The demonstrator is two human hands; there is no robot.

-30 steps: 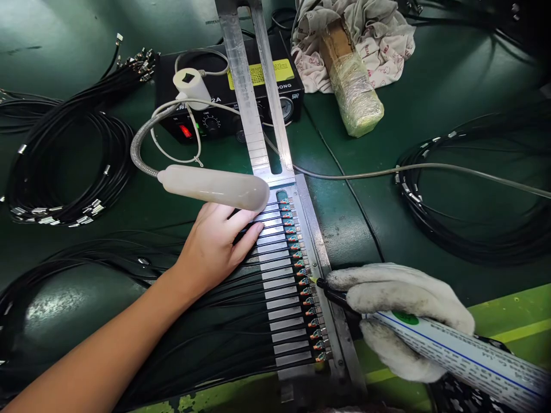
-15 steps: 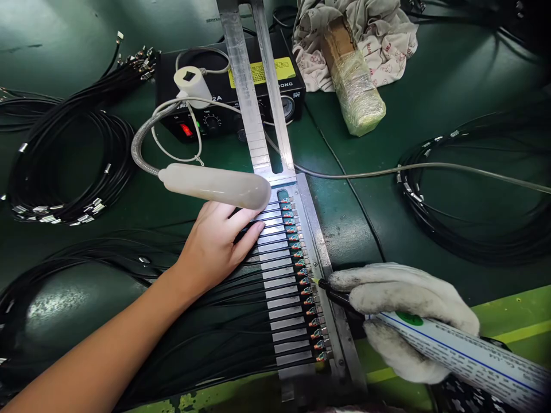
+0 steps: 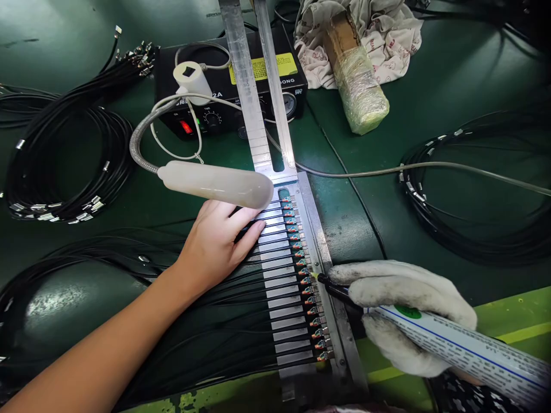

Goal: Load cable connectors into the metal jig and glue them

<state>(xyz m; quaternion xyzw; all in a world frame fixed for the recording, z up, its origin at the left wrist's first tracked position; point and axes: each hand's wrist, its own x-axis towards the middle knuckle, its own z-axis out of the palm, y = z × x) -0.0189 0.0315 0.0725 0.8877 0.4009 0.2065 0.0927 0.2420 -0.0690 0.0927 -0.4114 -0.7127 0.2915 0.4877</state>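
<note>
My bare left hand (image 3: pixel 215 244) lies on the left edge of a long metal jig (image 3: pixel 312 221), thumb out and fingers apart, their tips partly hidden under a white gooseneck lamp (image 3: pixel 215 182). Several black cables (image 3: pixel 239 283) run across the jig, each ending in a small connector board (image 3: pixel 307 281) along its right side. In a soiled white glove, my right hand (image 3: pixel 408 295) is closed around a printed white glue tube (image 3: pixel 469 353). The yellowish tip of its black nozzle (image 3: pixel 338 289) meets the boards around the middle of the row.
Behind the jig's arms sits a black dispenser control box (image 3: pixel 206 123) with a lit red switch. Coiled cables lie at left (image 3: pixel 64 215) and right (image 3: pixel 415 189). A film-wrapped block (image 3: pixel 359 92) rests by a crumpled cloth (image 3: pixel 398 49). A clear hose (image 3: pixel 379 170) crosses the table.
The nozzle tip has shifted very slightly up along the row of boards, my right hand moving with it. My left hand stays in place. The camera view has drifted a little.
</note>
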